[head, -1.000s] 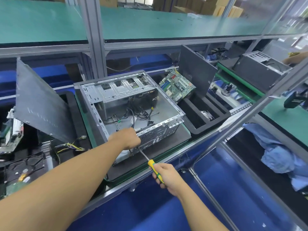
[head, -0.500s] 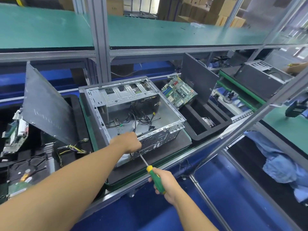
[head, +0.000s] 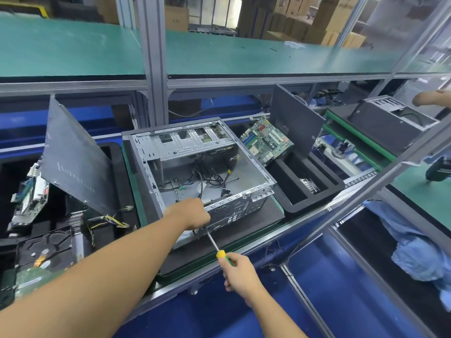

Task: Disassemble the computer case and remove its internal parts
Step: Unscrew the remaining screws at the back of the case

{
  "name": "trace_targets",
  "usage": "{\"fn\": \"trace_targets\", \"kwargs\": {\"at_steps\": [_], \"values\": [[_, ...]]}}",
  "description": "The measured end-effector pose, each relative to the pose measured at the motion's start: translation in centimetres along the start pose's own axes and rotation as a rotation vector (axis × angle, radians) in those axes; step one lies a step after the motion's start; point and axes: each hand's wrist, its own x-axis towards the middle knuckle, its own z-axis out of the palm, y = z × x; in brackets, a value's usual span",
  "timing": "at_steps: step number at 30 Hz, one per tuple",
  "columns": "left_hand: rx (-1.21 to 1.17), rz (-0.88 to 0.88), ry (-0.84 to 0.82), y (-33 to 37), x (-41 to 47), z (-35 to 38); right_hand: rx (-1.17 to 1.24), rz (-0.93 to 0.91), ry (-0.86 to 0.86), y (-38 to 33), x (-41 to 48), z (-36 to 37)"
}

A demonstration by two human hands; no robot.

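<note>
The open computer case [head: 200,172] lay on its side on a dark mat [head: 256,223] at the near edge of the workbench [head: 280,230], its rear panel facing the person. The left hand [head: 192,213] was closed over the near rim of the case at its left rear corner, gripping the metal frame. The right hand [head: 240,273] was off the bench, in front of its near edge, clamped around the green and yellow handle of a screwdriver [head: 220,251]. The shaft slanted up and left to the rear panel just below the left hand; whether the tip sat in a screw could not be told. Loose cables [head: 214,178] lay inside the case. A motherboard [head: 266,140] leaned in a black foam tray [head: 310,193] just right of the case, and a grey side panel [head: 75,159] leaned to its left.
</note>
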Motion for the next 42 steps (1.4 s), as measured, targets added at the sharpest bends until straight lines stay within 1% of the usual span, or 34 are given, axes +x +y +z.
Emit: {"fn": "trace_targets", "kwargs": {"at_steps": [2,3,5,7,10,11,13,16,18,21,22,26,28,29,30,32,33,35,36,37,38,40,42], "values": [[-0.003,-0.002,0.0,0.0,0.1,0.1,-0.451,-0.103,0.125,-0.2,-0.3,-0.2],[-0.004,-0.005,0.001,0.0,0.1,0.1,-0.586,-0.139,0.163,-0.3,-0.3,-0.2],[-0.01,-0.008,0.001,0.0,0.1,0.1,-0.664,-0.186,0.159,-0.6,-0.2,-0.3],[-0.007,-0.012,0.001,0.0,0.0,0.1,-0.585,-0.168,0.089,-1.1,0.1,-0.5],[-0.003,-0.022,0.0,0.0,-0.1,-0.1,-0.298,0.013,-0.019,-1.9,0.5,-1.6],[-0.005,-0.022,-0.005,0.1,-0.1,0.0,-0.238,0.076,-0.057,-2.0,0.6,-2.0],[-0.007,-0.022,-0.009,0.0,-0.1,0.0,-0.19,0.131,-0.136,-2.0,0.9,-2.6],[0.001,-0.027,0.001,0.0,-0.2,0.0,-0.071,0.085,-0.238,-1.3,1.3,-3.0],[-0.006,-0.028,0.0,0.0,-0.1,0.0,-0.035,0.017,-0.243,-0.7,1.2,-3.0],[-0.019,-0.033,-0.007,0.0,0.0,0.0,-0.097,-0.093,-0.126,0.1,1.1,-2.6],[-0.022,-0.032,-0.01,-0.1,0.0,0.0,-0.183,-0.137,-0.066,0.3,1.0,-2.4],[-0.025,-0.021,-0.021,-0.1,0.1,0.2,-0.781,-0.341,0.246,0.8,0.0,-1.6],[-0.026,-0.022,-0.018,-0.1,0.2,0.1,-0.944,-0.416,0.312,0.7,-0.5,-1.1],[-0.026,-0.021,-0.014,-0.1,0.2,0.1,-0.97,-0.43,0.316,0.7,-0.6,-1.1],[-0.027,-0.021,-0.013,-0.1,0.3,0.1,-0.946,-0.432,0.299,0.8,-0.5,-1.2],[-0.024,-0.022,-0.01,-0.1,0.4,0.1,-0.726,-0.363,0.211,0.5,-0.1,-1.5],[-0.024,-0.024,-0.008,-0.1,0.4,0.2,-0.546,-0.281,0.149,0.2,0.1,-1.7],[-0.03,-0.024,-0.01,-0.2,0.3,0.2,-0.127,-0.042,0.022,-0.4,0.3,-1.9],[-0.031,-0.022,-0.013,-0.2,0.3,0.2,0.05,0.081,-0.061,-0.6,0.2,-1.9],[-0.03,-0.022,-0.016,-0.2,0.2,0.1,0.176,0.173,-0.143,-0.6,0.2,-1.9],[-0.03,-0.02,-0.016,-0.2,0.2,0.1,0.249,0.228,-0.21,-0.5,0.3,-2.0],[-0.028,-0.019,-0.014,-0.1,0.1,0.0,0.322,0.258,-0.288,-0.2,0.4,-2.3],[-0.027,-0.024,-0.012,-0.1,0.1,0.0,0.363,0.23,-0.273,0.1,0.5,-2.4]]}}
